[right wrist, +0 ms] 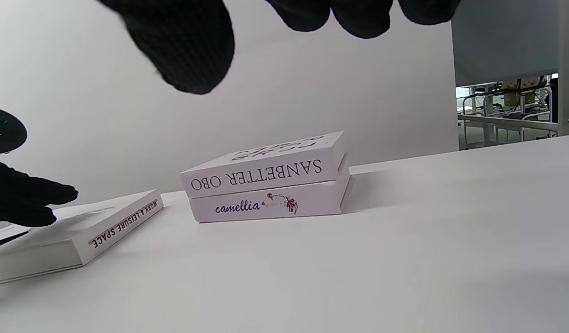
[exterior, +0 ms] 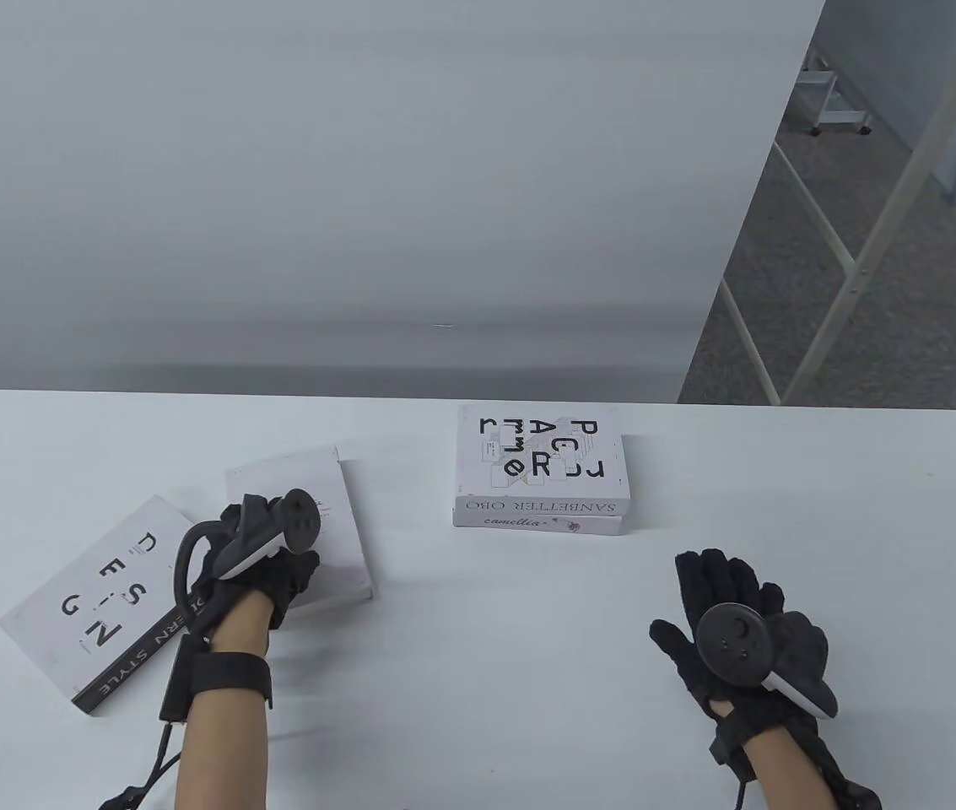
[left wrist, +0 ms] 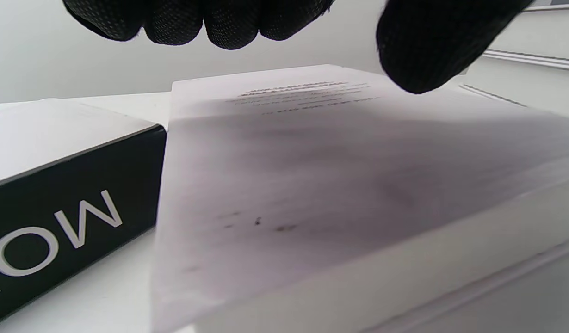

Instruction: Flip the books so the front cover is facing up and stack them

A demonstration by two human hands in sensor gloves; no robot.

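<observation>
A plain white book (exterior: 338,523), printed cover not showing, lies left of centre; its spine reads "WORK & LEISURE SPACE" in the right wrist view (right wrist: 122,222). My left hand (exterior: 296,578) rests on it, fingers (left wrist: 206,23) spread above the cover (left wrist: 335,175), without gripping. A "DESIGN" book (exterior: 98,603) with a dark spine (left wrist: 58,217) lies at the far left, cover up. At centre, the "SANBETTER OBO" book (exterior: 541,460) lies cover up on the "camellia" book (exterior: 537,525). My right hand (exterior: 697,599) is flat, open and empty, near the stack (right wrist: 266,173).
The white table (exterior: 478,675) ends at a rounded far edge with a grey wall panel behind it. Metal frame legs (exterior: 849,278) and grey floor show beyond the table's right side.
</observation>
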